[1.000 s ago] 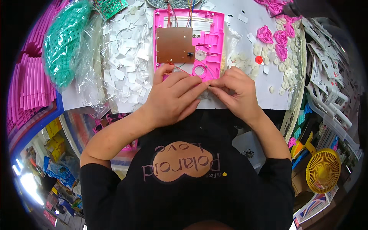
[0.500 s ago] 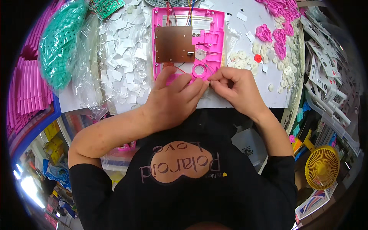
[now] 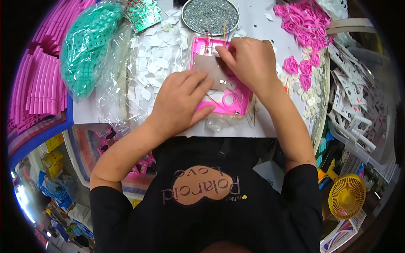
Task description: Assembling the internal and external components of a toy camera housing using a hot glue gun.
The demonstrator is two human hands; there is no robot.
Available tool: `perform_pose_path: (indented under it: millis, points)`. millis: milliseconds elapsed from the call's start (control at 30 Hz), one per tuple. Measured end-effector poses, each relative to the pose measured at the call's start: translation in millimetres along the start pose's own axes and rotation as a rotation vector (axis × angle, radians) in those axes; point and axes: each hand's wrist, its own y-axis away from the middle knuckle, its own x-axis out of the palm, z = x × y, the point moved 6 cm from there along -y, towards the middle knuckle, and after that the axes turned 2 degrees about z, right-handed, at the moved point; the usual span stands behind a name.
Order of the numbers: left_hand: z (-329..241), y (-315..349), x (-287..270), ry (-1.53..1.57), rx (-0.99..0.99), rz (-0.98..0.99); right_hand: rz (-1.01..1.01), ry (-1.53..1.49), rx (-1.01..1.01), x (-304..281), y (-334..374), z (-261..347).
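Observation:
In front of me on the white table lies a pink plastic casing [image 3: 242, 99], open side up. A brown circuit board [image 3: 214, 76] sits in it at a tilt, its face catching the light. Thin red, yellow and blue wires [image 3: 207, 44] rise at the far end. My left hand [image 3: 179, 97] grips the casing from the left, fingers over the board's edge and thumb near the lower rim. Closed at the board's far right corner is my right hand [image 3: 252, 61], thumb against the board; its fingertips are partly hidden.
Beyond the casing stands a round metal tray [image 3: 238, 17] of small grey screws. White paper pieces [image 3: 154, 63] and a bag of green plastic parts [image 3: 90, 46] lie left. Pink rings [image 3: 306, 29] and white discs [image 3: 312, 103] cover the right. Pink strips [image 3: 44, 84] are stacked far left.
My right hand has gone from the casing's near right corner to the board's far right side. The left hand has shifted to the casing's left side. The board's tilt and shine differ.

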Motion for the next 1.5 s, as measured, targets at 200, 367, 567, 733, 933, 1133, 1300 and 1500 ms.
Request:
perform_pose_path:
  millis: [200,367,567,733,933,1133,1300,1500]
  points:
    - [49.2,-45.4,-19.5,0.216,-0.219,-0.174,-0.062,-0.223,0.094,17.5,-2.2,3.0]
    - [84.7,-88.1,-7.4,0.109,-0.317,-0.153,-0.232,-0.384,-0.103,11.4,16.3,7.2]
    - [99.7,-101.9,4.2,0.213,-0.397,0.035,-0.129,-0.253,-0.315,11.9,10.1,23.8]
    - [94.7,-104.6,7.7,0.233,-0.253,0.08,-0.137,-0.254,-0.344,-4.9,18.4,16.2]
    - [57.5,-115.9,8.5,0.067,0.088,0.095,-0.341,-0.496,-0.136,-20.2,8.1,-18.6]
    - [50.7,-116.4,-3.4,-0.061,0.125,0.02,-0.218,-0.256,-0.194,-8.4,22.4,-21.2]
    - [49.6,-99.5,-9.5,0.037,0.076,0.053,-0.214,-0.235,-0.16,-13.7,11.6,-16.6]
    - [52.3,-82.9,-8.1,0.132,0.094,0.059,-0.15,-0.392,-0.492,13.2,-30.5,-24.1]
